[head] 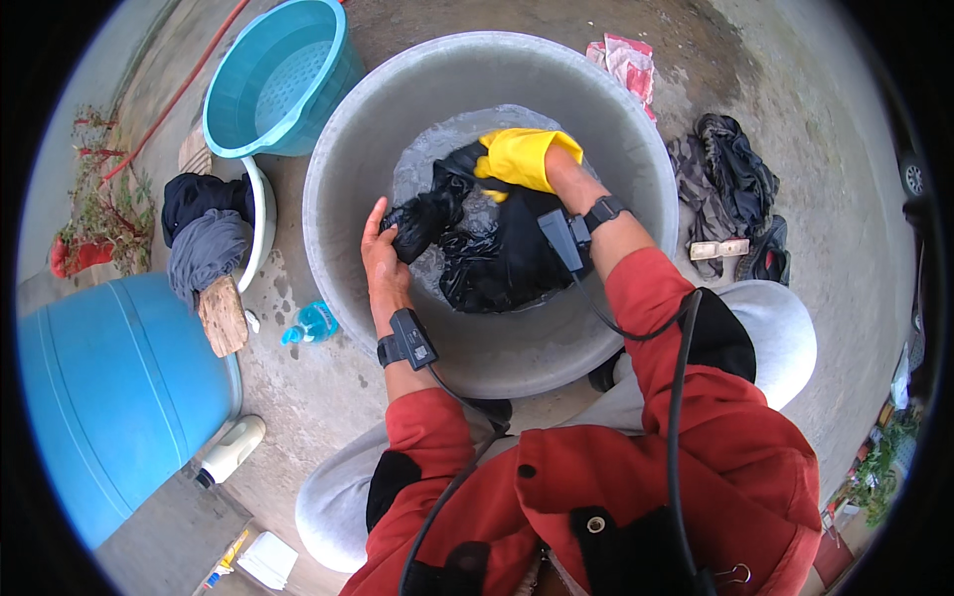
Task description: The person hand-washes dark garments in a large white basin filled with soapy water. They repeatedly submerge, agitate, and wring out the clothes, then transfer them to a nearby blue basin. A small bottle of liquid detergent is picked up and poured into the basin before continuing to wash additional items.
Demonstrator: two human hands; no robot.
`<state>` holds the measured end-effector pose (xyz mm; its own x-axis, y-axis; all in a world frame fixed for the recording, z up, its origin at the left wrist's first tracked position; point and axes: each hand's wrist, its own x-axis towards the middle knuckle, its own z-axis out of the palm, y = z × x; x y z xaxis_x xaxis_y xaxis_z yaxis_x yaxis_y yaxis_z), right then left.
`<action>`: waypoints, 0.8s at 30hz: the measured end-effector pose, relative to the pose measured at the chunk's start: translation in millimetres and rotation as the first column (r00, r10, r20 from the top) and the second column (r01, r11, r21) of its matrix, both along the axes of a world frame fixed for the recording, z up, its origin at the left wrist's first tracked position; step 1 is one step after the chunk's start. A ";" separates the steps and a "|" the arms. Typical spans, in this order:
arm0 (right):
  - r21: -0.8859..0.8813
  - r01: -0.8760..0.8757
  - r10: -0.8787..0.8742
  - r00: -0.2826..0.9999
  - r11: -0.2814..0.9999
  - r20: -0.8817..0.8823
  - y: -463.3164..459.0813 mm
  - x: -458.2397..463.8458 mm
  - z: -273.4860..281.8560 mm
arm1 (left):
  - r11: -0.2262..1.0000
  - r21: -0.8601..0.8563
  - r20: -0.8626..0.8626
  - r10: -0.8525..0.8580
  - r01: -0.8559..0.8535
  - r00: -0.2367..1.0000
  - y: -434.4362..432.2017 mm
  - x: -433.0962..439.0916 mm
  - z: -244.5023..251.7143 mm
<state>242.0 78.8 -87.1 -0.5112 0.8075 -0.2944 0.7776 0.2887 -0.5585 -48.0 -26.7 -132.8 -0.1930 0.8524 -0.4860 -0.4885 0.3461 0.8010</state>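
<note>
A wet black garment (514, 261) lies bunched in sudsy water in a large grey metal basin (358, 97). My left hand (386, 261), bare, grips one gathered end of the cloth near the basin's left wall. My right hand (525, 160) wears a yellow rubber glove and holds the garment at the far middle of the water. The glove hides most of the right fingers. Each wrist carries a strapped black device with a cable.
Left of the basin stand a teal plastic tub (223, 97), a blue soap bottle (313, 324), a blue barrel (127, 395) and piled dark clothes (209, 238). Further clothes (734, 171), a brush (719, 249) and a shoe (766, 253) lie to the right. A red-and-white packet (630, 67) lies beyond the rim.
</note>
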 end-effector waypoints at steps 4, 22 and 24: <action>-0.115 -0.173 0.202 0.922 0.978 0.331 -2.4 3.9 -25.4 | 0.968 0.250 0.112 -0.015 -0.013 0.994 4.2 7.7 31.4; -0.190 0.088 -0.197 0.690 0.978 -0.696 -31.2 -43.1 1.4 | 0.955 0.275 0.114 -0.152 0.116 0.982 1.1 18.1 19.8; -0.439 0.057 -0.400 0.533 0.896 -0.746 -29.4 -42.5 6.0 | 0.967 0.190 -0.130 -0.147 0.170 0.981 3.4 22.8 15.6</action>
